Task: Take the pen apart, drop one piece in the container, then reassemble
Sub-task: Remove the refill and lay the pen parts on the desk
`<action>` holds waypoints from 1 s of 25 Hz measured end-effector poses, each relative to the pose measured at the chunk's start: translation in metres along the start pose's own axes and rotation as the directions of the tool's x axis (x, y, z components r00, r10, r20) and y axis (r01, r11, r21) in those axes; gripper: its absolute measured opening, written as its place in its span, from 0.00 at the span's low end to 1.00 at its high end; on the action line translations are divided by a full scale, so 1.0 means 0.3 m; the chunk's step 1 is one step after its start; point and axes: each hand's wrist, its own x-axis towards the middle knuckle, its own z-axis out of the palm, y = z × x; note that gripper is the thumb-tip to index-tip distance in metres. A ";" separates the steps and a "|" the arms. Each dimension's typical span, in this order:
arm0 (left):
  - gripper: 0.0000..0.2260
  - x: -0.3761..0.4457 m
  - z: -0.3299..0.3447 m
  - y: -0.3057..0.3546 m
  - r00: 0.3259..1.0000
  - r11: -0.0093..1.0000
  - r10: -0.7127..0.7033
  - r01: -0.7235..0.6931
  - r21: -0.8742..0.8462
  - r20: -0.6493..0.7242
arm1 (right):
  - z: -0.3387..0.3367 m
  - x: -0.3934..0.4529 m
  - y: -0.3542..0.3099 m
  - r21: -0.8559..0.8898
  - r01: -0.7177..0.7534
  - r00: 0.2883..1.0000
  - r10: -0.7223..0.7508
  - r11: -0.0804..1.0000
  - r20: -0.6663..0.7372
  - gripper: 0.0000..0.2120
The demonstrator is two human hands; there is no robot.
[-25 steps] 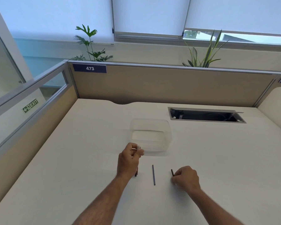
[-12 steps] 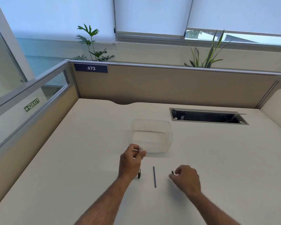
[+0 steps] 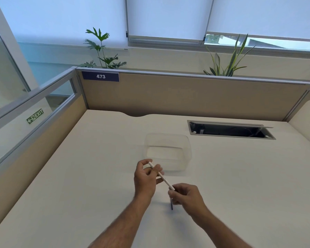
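Your right hand (image 3: 185, 196) has risen to meet the barrel (image 3: 161, 175) your left hand (image 3: 145, 178) pinches; both grip it, apparently for refitting.

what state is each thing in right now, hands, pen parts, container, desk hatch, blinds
left hand: fingers curled round the white pen barrel, held above the desk
right hand: fingers pinched at the barrel's lower end
white pen barrel: tilted, off the desk, held at both ends
dark thin pen piece: on the desk, partly hidden by the right hand
clear container: upright, open, looks empty
desk cable hatch: lid open
window blinds: mostly lowered
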 end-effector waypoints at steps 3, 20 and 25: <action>0.10 -0.002 -0.016 -0.022 0.992 0.995 -0.091 0.088 -0.035 -0.092 | -0.021 0.018 -0.022 0.242 -0.009 0.996 0.030 0.970 -0.083 0.06; 0.44 -0.033 -0.251 -0.199 0.925 -0.105 -0.075 -0.378 0.920 0.372 | 0.035 0.036 -0.109 -0.483 0.491 0.744 -0.637 0.725 -0.200 0.25; 0.47 -0.035 -0.264 -0.220 0.933 -0.168 -0.097 -0.360 0.918 0.348 | 0.045 0.032 -0.126 -0.550 0.554 0.686 -0.717 0.625 -0.124 0.21</action>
